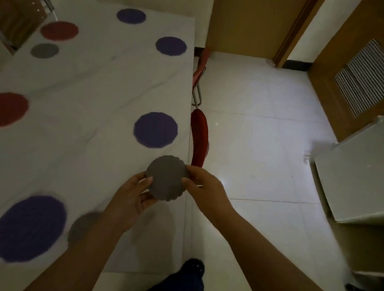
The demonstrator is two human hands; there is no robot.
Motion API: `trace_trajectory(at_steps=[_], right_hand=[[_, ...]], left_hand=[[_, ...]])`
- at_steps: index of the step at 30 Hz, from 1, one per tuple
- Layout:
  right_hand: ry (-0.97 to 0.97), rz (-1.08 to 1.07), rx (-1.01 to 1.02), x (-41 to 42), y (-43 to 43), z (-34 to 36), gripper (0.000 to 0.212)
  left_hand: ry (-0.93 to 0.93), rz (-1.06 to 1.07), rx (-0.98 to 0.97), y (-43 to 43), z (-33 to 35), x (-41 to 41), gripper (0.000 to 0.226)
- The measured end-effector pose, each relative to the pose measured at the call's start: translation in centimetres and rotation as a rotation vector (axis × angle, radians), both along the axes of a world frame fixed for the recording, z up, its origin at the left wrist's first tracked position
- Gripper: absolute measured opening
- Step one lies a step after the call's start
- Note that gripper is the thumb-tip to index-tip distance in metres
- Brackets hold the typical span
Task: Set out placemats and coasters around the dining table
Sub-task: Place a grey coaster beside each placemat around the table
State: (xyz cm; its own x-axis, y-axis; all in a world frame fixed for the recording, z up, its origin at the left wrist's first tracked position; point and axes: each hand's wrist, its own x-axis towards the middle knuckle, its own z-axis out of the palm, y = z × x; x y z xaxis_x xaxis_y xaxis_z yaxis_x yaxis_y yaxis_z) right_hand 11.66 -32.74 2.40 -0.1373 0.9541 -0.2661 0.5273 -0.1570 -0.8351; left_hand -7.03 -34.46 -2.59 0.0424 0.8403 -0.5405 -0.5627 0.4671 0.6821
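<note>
A: Where is the coaster?
B: Over the table edge, purple mat at its 12 o'clock.
A: Grip?
B: Pinched: left hand at its 7 o'clock rim, right hand at 3 o'clock.

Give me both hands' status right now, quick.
Left hand: holding the grey coaster at its left edge.
Right hand: pinching the same coaster's right edge.
</note>
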Motion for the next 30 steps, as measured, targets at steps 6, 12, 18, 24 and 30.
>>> trace_trajectory(at_steps=[6, 12, 18, 24, 30], right_hand=[[-0.059, 0.078, 0.001, 3.0, 7.9, 1.2, 0.025], [0.021, 0.152, -0.067, 3.7, 14.7, 0.5, 0.016], [0.04, 0.361, -0.081, 4.3, 22.7, 0.0, 0.019], [0.136, 0.494, -0.153, 6.9, 31.9, 1.0, 0.014], [0.149, 0.573, -0.171, 6.3, 38.2, 0.8, 0.006]], left_hand=[[0.014, 0.117, -0.012, 3.8, 0.4, 4.3, 0.038], [0.043, 0.248, -0.03, 6.8, 0.7, 5.5, 0.038], [0.076, 0.483, -0.046, 10.8, 0.1, 9.1, 0.019], [0.045, 0.809, -0.018, 16.1, 0.9, 15.0, 0.018], [0.016, 1.108, -0.076, 19.2, 1.6, 17.6, 0.021]])
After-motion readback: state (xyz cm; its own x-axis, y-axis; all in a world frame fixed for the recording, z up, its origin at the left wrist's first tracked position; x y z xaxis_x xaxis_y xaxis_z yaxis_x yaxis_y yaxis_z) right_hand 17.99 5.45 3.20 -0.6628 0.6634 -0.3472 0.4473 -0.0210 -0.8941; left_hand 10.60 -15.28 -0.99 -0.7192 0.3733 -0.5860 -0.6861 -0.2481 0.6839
